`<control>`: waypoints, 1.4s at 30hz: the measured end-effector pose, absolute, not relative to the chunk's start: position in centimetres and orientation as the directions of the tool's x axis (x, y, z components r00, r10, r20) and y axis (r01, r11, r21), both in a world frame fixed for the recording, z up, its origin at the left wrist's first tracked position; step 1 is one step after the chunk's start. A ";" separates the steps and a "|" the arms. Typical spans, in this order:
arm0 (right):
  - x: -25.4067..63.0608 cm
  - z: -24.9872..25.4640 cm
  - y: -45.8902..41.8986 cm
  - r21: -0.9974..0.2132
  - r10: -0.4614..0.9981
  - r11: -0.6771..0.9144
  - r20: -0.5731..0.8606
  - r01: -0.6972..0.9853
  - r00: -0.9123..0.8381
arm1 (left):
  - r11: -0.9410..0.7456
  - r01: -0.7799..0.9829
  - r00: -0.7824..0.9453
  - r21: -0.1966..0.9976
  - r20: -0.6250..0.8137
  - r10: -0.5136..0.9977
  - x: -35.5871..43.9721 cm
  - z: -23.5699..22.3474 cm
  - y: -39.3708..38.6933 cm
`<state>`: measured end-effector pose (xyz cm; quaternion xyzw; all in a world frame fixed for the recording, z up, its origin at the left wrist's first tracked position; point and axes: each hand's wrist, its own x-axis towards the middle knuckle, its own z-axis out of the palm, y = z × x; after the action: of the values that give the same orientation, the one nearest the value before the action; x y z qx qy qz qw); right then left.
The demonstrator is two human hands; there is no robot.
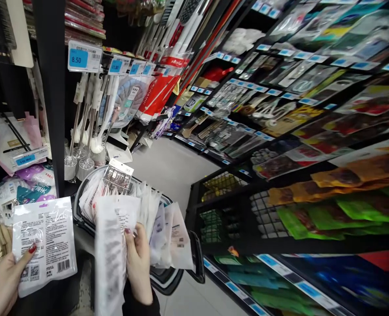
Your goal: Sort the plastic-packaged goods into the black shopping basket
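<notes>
My left hand [12, 274] grips a white plastic packet [48, 241] by its lower left edge, thumb on top. Small print, QR codes and a barcode cover the side facing me. In my right hand [138, 259] is a long whitish packet [112, 259], pinched at its right edge; what it contains is blurred. That packet hangs in front of a dark shopping basket [199, 259] packed with upright pouches [177, 237]. A clear pack with a white card top [122, 166] sticks up at the basket's back.
Toilet brushes [92, 118] and price tags [84, 57] line the rack at left. Shelves of packaged goods [299, 83] run along the right, with green packets [332, 217] hanging low. Pale grey floor [177, 160] lies between them. A black post [51, 87] stands near my left hand.
</notes>
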<state>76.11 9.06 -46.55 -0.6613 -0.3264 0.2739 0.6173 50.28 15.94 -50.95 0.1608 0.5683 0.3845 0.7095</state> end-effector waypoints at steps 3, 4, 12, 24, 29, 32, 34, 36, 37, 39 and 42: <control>74.9 -46.4 8.2 -0.941 0.742 -0.155 0.090 0.301 0.664 | 0.633 -0.331 0.103 0.700 -0.640 0.762 50.7 -51.3 15.7; 74.6 -46.6 8.1 -0.916 0.746 -0.190 0.100 0.354 0.659 | 0.619 -0.317 0.123 0.718 -0.616 0.778 50.9 -51.5 15.6; 71.8 -48.0 9.7 -0.887 0.833 -0.232 0.031 0.400 0.552 | 0.433 -0.200 0.219 0.879 -0.391 0.894 52.3 -50.8 14.9; 72.2 -48.9 10.3 -0.965 0.870 -0.256 -0.257 -0.059 0.421 | 0.514 -0.243 0.207 0.823 -0.474 0.856 52.0 -50.6 15.2; 81.2 -45.5 10.0 -0.736 0.602 -0.540 0.000 0.408 0.799 | 0.516 -0.242 0.076 0.822 -0.514 0.855 49.9 -52.1 15.9; 84.9 -44.1 10.3 -0.369 0.589 -0.732 0.080 0.572 0.805 | 0.552 -0.219 0.058 0.805 -0.554 0.831 48.8 -53.1 16.1; 85.8 -43.9 10.9 -0.207 0.635 -0.740 0.102 0.640 0.766 | 0.589 -0.199 0.077 0.783 -0.586 0.806 48.4 -53.6 16.0; 85.7 -44.0 11.7 -0.096 0.674 -0.725 0.106 0.682 0.731 | 0.609 -0.190 0.091 0.770 -0.604 0.792 48.3 -54.0 15.8; 85.4 -44.1 12.0 -0.054 0.683 -0.722 0.104 0.690 0.723 | 0.613 -0.191 0.092 0.766 -0.608 0.788 48.4 -54.1 15.7; 84.7 -44.1 12.7 -0.008 0.693 -0.717 0.105 0.697 0.713 | 0.613 -0.200 0.095 0.764 -0.608 0.788 48.7 -54.3 15.6; 83.7 -43.7 13.7 0.008 0.719 -0.692 0.097 0.721 0.689 | 0.630 -0.206 0.123 0.749 -0.618 0.776 49.2 -54.3 15.5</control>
<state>83.72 13.67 -43.66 -0.9187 -0.3919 -0.0464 0.0154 49.19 15.49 -54.33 0.2532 0.5634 0.3480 0.7053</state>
